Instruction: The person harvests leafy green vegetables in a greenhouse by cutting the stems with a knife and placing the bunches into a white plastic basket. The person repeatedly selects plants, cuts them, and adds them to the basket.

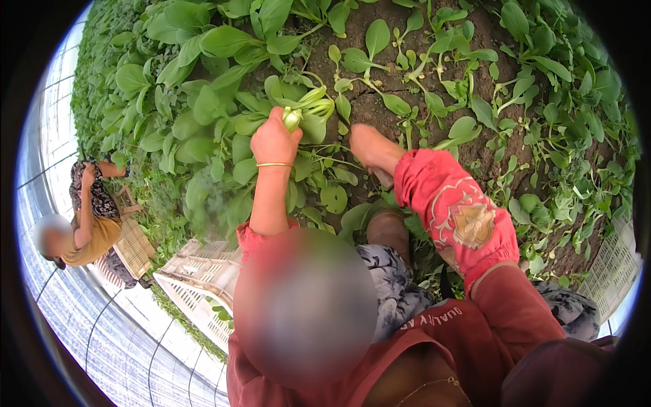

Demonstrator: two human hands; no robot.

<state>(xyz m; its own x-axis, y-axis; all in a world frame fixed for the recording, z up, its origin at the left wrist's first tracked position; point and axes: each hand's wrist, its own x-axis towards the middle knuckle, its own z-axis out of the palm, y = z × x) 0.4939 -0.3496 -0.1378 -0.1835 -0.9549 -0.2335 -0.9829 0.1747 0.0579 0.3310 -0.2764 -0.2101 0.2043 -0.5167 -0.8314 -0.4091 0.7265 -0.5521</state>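
Note:
My left hand point(277, 137), with a thin bangle at the wrist, is closed on a bunch of leafy greens point(316, 108) that looks like bok choy. The pale root end of the bunch faces me, and its leaves point away. To the right, my right hand point(367, 145) is curled low over the soil, its sleeve covered by a red cuff. A thin dark tool point(343, 119), perhaps a blade, shows at that hand; its handle is hidden. Between and below the hands lie leaves and stems, one round leaf point(334, 199) with small holes.
Dense greens point(203, 102) grow on the left, sparser plants on bare soil point(376, 109) to the right. A white plastic crate point(190, 300) stands at lower left, another point(613, 269) at far right. Another person point(96, 224) sits at far left beside a crate point(133, 246). My boot point(389, 234) is below my hands.

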